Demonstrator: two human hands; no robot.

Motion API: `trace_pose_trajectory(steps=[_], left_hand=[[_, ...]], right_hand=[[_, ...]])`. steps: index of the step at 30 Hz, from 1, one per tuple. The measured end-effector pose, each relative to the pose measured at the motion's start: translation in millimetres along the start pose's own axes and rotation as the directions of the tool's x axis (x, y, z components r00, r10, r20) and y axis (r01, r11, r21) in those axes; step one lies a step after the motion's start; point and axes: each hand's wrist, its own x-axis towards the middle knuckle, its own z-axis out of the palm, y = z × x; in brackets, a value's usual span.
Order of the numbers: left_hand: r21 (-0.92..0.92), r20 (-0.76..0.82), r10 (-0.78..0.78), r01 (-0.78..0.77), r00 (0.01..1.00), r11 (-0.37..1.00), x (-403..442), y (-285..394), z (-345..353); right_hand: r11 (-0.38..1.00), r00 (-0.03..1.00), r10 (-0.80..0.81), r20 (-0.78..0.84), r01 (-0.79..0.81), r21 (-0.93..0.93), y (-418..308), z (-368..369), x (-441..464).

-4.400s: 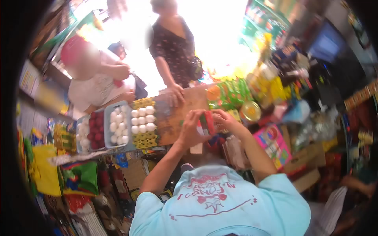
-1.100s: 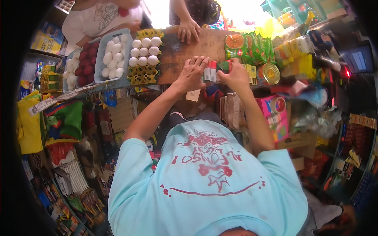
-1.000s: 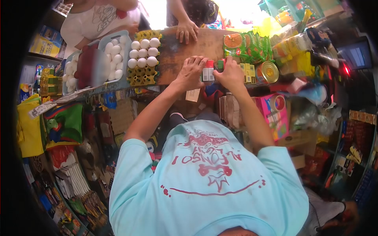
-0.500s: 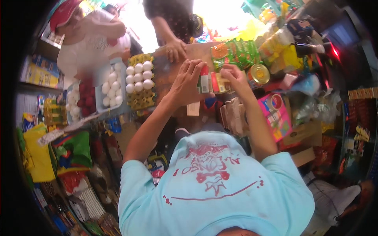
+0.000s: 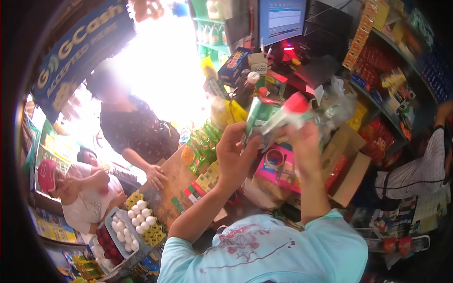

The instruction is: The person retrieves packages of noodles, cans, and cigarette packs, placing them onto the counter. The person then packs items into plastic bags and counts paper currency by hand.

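Under a "GCash ACCEPTED HERE" banner point(image 5: 82, 49), the half-curled left hand point(image 5: 238, 153) grips a green box point(image 5: 259, 115), the blurred right hand point(image 5: 304, 144) a red-and-white pack point(image 5: 293, 107).

Green box point(image 5: 260, 114) in left grip point(image 5: 238, 153), blurred right grip point(image 5: 306, 146), white eggs point(image 5: 141, 214)
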Motion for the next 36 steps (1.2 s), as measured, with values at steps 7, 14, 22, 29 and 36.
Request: trace_pose_trajectory(steps=[7,14,22,29,36], left_hand=[[-0.079,0.239,-0.28,0.306,0.93,0.949,99.3,-57.4,104.3],[-0.171,0.246,-0.35,0.396,0.904,0.902,160.8,-128.8,152.2],[-0.295,0.235,-0.365,0.424,0.901,0.856,182.1,-147.7,171.9],[-0.313,0.188,-0.362,0.405,0.913,0.859,187.0,-161.0,182.6],[-0.434,0.189,-0.556,0.577,0.81,0.692,228.9,-201.5,168.5]], right_hand=[[0.971,0.887,0.215,-0.408,-0.239,-0.01,73.7,-169.1,201.2],[0.99,0.918,0.117,-0.378,-0.076,0.121,112.8,-224.9,224.9],[0.978,0.976,0.173,-0.134,-0.186,-0.092,106.8,-286.6,216.5],[0.961,0.967,0.113,-0.226,-0.049,0.27,97.4,-292.3,215.5],[0.913,0.907,0.096,-0.41,0.084,0.4,81.0,-323.5,211.2]])
